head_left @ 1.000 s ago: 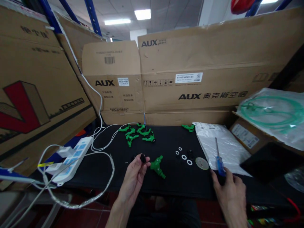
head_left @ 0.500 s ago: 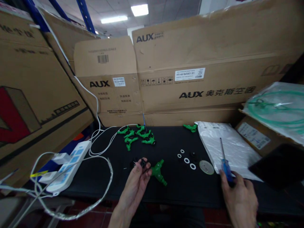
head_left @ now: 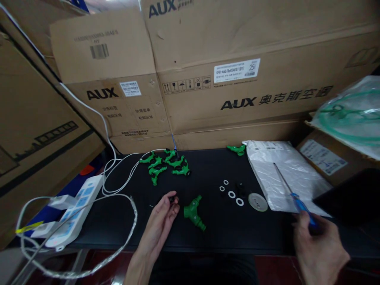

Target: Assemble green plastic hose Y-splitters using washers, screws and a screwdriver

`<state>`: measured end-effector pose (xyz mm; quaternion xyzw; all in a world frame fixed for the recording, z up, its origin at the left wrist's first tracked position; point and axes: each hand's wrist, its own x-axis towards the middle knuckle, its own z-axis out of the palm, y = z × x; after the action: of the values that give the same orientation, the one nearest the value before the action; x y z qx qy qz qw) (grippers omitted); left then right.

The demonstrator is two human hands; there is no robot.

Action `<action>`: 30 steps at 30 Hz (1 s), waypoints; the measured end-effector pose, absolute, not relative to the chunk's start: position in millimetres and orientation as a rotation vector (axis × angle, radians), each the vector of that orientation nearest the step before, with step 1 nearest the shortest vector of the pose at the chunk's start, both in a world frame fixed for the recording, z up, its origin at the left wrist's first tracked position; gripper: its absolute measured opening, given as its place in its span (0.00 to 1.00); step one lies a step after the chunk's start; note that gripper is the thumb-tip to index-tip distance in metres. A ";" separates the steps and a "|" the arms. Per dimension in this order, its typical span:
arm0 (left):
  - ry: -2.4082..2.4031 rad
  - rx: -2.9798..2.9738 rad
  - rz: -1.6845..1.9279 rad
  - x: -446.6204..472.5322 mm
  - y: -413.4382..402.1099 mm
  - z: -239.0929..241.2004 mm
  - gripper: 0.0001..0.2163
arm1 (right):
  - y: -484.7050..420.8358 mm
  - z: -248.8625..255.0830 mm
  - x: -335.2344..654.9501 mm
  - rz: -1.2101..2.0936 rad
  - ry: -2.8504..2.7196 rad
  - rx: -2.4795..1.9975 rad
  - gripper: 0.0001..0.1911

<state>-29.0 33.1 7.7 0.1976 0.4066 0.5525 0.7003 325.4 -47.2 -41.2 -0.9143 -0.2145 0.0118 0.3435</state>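
My left hand (head_left: 164, 211) is closed, pinching a small black part (head_left: 171, 199) that the fingers partly cover. Just right of it, a green Y-shaped fitting (head_left: 193, 212) lies on the black table, apart from the hand. My right hand (head_left: 319, 247), somewhat blurred, is wrapped round the blue handle of a screwdriver (head_left: 303, 206). The metal shaft points up and to the left, over the white plastic package (head_left: 280, 178). Between the hands lie several white washers (head_left: 231, 194), some black pieces (head_left: 241, 189) and a round metallic disc (head_left: 257, 202).
Several green fittings (head_left: 156, 174) sit together at the back left, and another green fitting (head_left: 236, 149) at the back right. A white power strip (head_left: 75, 213) with looping cables stands at the left. Cardboard boxes (head_left: 192, 107) wall in the back. A dark panel (head_left: 350, 198) juts in at right.
The head view has tilted down. My right hand has moved right with the screwdriver, whose shaft now leans further left. My left hand still pinches the black part, now slightly further from the Y-shaped fitting.
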 end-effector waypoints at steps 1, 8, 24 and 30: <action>0.918 0.466 1.231 -28.4 34.9 8.1 0.23 | -48.4 -41.1 325.4 0.028 -0.523 -2.346 0.33; 1.053 0.703 1.179 -19.5 41.9 6.4 0.21 | -54.3 -44.4 325.8 0.070 -0.397 -2.249 0.31; 1.291 1.930 0.868 -16.9 47.8 -7.7 0.13 | -51.3 -47.3 324.8 0.069 -0.332 -2.214 0.29; 1.217 2.081 0.911 -15.7 49.2 -9.6 0.12 | -53.9 -46.8 328.5 0.063 -0.353 -2.137 0.24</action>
<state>-15.7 49.2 -9.6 0.7755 0.4536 0.3396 0.2786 328.5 -53.9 -46.8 -0.8713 -0.1440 0.0256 0.4684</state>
